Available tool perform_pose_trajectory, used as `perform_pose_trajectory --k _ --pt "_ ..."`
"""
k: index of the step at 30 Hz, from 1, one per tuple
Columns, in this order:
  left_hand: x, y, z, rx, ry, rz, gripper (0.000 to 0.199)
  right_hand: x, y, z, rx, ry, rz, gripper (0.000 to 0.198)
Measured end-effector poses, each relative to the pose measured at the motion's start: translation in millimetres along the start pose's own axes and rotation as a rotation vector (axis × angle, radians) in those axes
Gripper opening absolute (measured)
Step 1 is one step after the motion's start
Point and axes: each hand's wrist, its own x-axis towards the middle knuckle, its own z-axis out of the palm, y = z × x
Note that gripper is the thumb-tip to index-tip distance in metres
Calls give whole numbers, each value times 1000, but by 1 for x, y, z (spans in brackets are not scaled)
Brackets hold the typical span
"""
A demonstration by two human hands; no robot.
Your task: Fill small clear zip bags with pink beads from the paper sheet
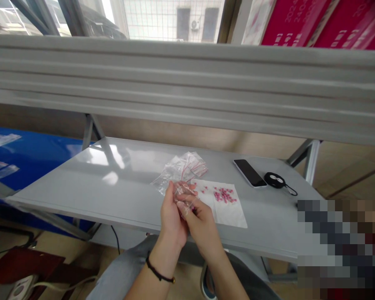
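A clear plastic bag [183,190] is held between my two hands, above the near part of the grey table. My left hand [171,214] cups it from the left, thumb up, with a dark cord bracelet at the wrist. The fingers of my right hand [201,216] close on the bag from the right. What is inside the bag, if anything, I cannot make out. Just beyond lie several clear zip bags [183,166] with red seal lines. To the right, small pink pieces [225,195] are scattered on a white paper sheet [231,218].
Farther right on the table [128,187] lie a phone [249,173] and a round black case [274,180] with a clip. A grey shelf beam [187,83] crosses above. Pink boxes [296,23] stand on the shelf. A blue surface [34,154] holding bags is at left.
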Motion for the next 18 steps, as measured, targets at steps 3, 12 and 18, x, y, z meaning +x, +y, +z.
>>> perform_pose_trajectory --k 3,12,18 --pt "0 4 0 -19 -19 -31 40 -1 4 4 45 70 1 22" --pt "-4 4 2 34 -151 45 39 -2 11 11 198 144 -12 27" --pt "-7 5 5 70 -141 65 40 -5 11 12 229 162 -30 27"
